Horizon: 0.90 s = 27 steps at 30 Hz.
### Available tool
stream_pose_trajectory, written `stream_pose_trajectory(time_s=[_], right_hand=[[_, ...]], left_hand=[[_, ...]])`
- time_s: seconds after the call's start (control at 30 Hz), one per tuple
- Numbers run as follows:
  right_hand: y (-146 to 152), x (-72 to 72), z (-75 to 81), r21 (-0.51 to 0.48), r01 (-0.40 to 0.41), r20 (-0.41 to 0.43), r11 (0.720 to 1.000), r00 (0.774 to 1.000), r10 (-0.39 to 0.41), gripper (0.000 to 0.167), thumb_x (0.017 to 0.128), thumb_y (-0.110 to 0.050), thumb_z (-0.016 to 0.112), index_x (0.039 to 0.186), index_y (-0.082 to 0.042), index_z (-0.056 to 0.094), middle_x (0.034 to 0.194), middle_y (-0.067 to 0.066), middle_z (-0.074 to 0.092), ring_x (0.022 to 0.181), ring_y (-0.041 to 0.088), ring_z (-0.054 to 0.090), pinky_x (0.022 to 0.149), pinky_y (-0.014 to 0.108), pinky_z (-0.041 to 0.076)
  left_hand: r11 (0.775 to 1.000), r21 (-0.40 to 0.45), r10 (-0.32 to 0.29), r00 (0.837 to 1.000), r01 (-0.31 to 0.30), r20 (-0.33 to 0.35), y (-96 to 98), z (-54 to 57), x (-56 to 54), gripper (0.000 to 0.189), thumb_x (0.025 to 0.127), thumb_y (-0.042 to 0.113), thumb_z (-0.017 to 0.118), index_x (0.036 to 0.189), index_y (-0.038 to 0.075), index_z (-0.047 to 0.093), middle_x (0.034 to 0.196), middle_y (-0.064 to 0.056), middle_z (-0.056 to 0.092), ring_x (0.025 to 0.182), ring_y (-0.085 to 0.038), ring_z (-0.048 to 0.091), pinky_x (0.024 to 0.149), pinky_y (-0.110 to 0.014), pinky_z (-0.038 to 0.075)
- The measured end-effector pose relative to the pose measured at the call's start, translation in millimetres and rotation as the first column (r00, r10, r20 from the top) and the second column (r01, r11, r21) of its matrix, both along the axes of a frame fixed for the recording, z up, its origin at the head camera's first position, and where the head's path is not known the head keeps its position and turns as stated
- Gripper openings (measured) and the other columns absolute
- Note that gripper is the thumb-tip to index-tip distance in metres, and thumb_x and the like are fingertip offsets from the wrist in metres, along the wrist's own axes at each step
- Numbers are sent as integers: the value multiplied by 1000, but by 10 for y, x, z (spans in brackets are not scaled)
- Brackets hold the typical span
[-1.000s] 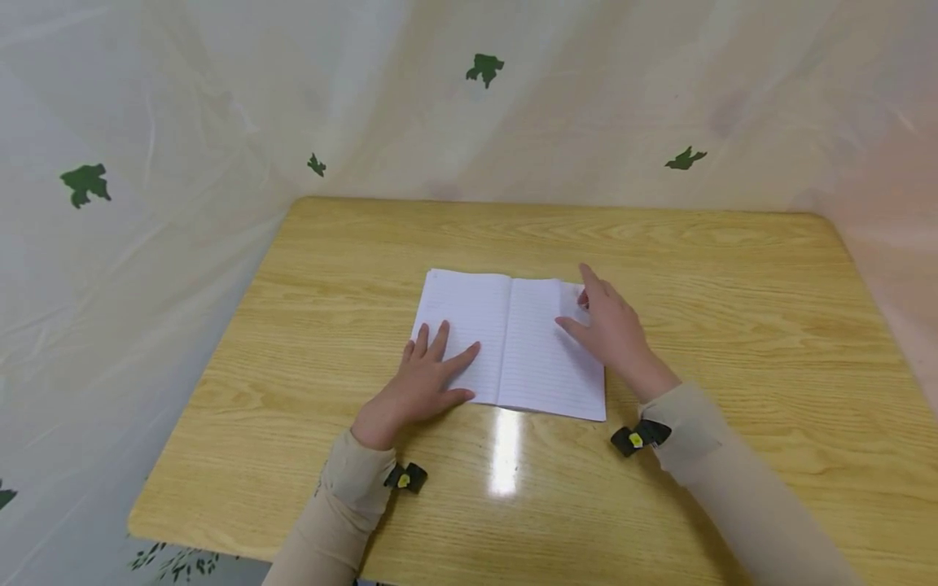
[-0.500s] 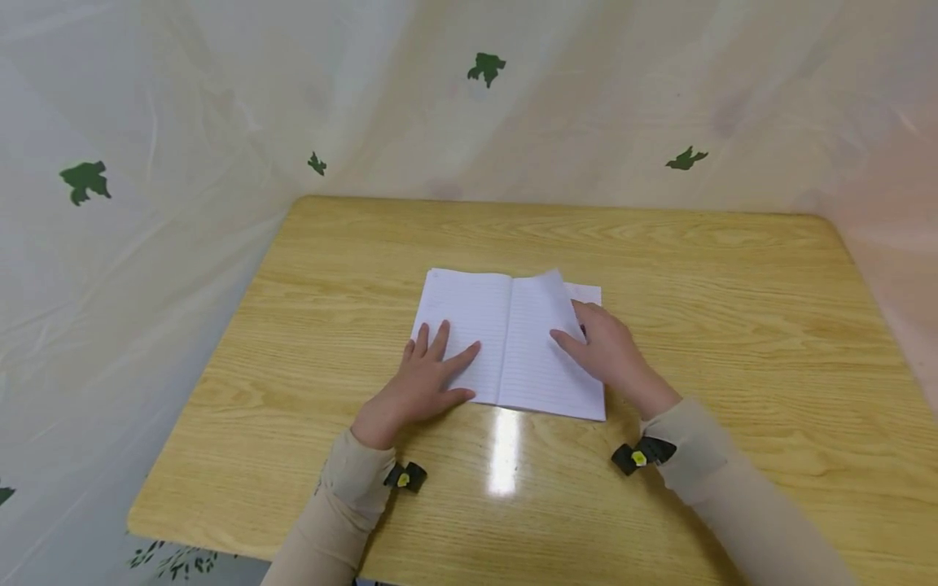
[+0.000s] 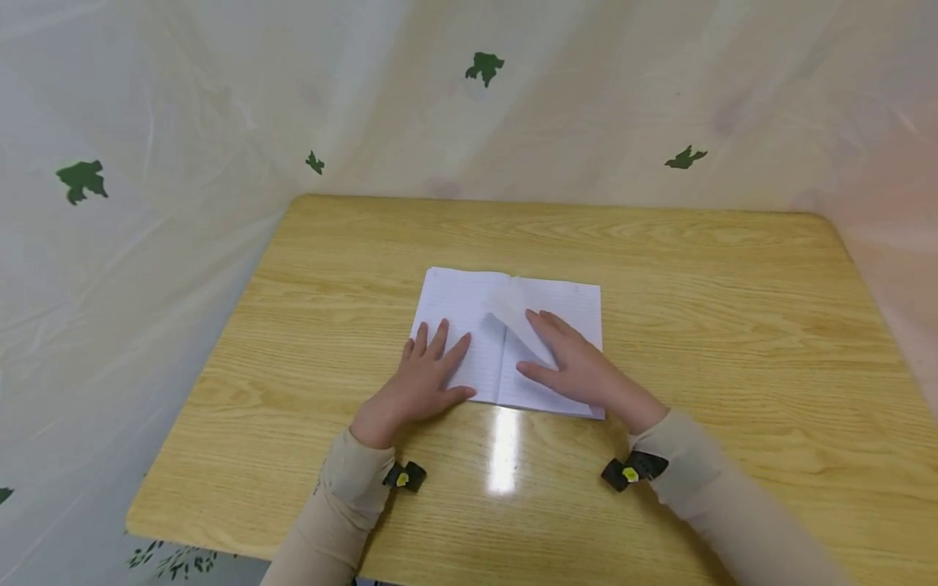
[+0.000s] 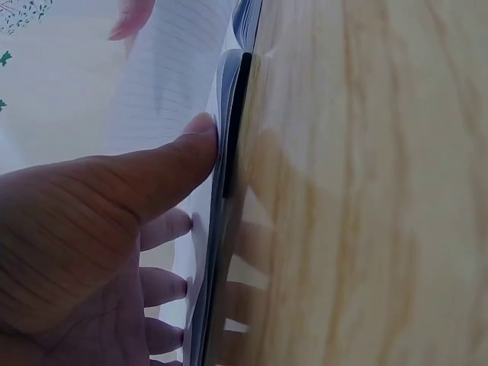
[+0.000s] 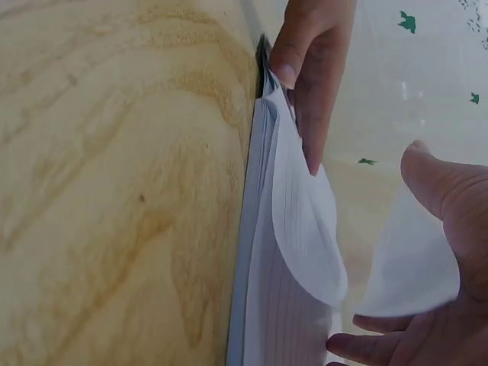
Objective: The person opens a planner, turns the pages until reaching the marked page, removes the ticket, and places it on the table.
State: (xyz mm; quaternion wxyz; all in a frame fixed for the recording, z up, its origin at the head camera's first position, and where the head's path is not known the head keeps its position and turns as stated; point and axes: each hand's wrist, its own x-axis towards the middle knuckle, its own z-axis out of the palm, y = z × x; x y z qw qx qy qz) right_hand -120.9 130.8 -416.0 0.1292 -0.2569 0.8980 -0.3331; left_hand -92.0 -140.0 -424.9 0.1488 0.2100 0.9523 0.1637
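- Sleeves [image 3: 322, 513] run off the head view's lower edge.
- The left hand [image 3: 418, 387] lies spread, gripping nothing, on the open notebook [image 3: 484, 362].
- The right hand [image 3: 579, 366], fingers extended, meets a lifted page [image 3: 519, 316]; exact contact is unclear.
- That page, earlier upright at right, now leans left.
- Wooden table [image 3: 454, 236]; beyond, pale curtain [image 3: 396, 106].
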Motion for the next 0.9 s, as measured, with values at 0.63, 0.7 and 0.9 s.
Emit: stream_pose_trajectory(time_s=[0.63, 0.7, 0.9], right_hand=[[-175, 156, -44, 93, -38, -74, 995, 996, 45, 71, 94, -43, 61, 150, -5, 38, 156, 30, 17, 142, 47, 18, 113, 59, 17], [-183, 163, -46, 102, -47, -70, 994, 996, 54, 71, 94, -45, 60, 150, -6, 38, 157, 29, 16, 143, 47, 17, 113, 60, 15], [-212, 185, -54, 105, -83, -54, 991, 995, 89, 71, 95, -48, 58, 151, -8, 37, 158, 26, 13, 145, 43, 14, 114, 59, 13]], left_hand=[[998, 21, 51, 998, -52, 40, 9, -31, -26, 83, 100, 52, 43, 157, 6, 3, 160, -23, -3, 144, -46, -7, 113, -62, 4], [998, 24, 50, 998, -51, 37, 8, -30, -26, 84, 100, 53, 44, 157, 6, 3, 159, -24, -5, 144, -46, -7, 113, -62, 5], [998, 23, 51, 998, -52, 32, 12, -36, -28, 88, 97, 56, 47, 157, 8, 4, 158, -26, -11, 143, -48, -7, 113, -62, 5]])
